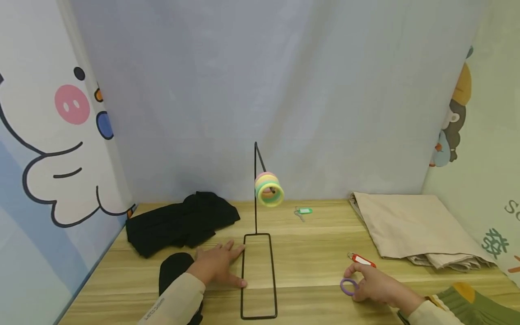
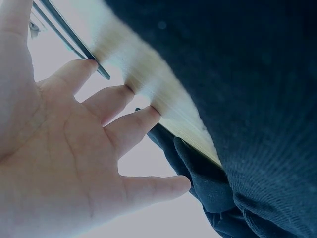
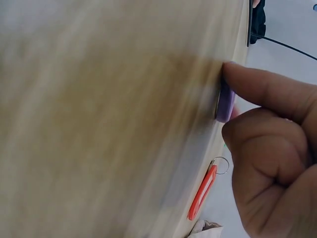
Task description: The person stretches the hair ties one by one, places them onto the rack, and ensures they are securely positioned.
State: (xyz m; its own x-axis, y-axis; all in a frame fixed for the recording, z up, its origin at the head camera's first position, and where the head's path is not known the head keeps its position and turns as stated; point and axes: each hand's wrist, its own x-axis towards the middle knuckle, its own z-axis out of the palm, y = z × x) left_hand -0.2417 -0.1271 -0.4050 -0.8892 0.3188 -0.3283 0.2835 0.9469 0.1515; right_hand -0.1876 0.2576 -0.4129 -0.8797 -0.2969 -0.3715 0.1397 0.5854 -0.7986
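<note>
A black wire stand (image 1: 275,280) with a rectangular base rises to a slanted arm. Several pastel rings (image 1: 269,185), yellow, pink and green, hang together on that arm. My left hand (image 1: 219,266) lies with its fingers spread, thumb and fingertips at the left side of the base; the left wrist view shows its palm (image 2: 64,144) and straight fingers. At the right, my right hand (image 1: 375,284) pinches a purple ring (image 1: 343,290) between thumb and forefinger, low at the table. In the right wrist view the purple ring (image 3: 225,105) is seen edge-on, partly hidden by the fingers.
A red key tag (image 1: 363,260) lies just beyond my right hand, a green-tagged key (image 1: 304,211) farther back. Black cloth (image 1: 183,221) and another black item (image 1: 174,271) are at left. Folded beige cloth (image 1: 414,223) and green socks (image 1: 467,302) sit at right.
</note>
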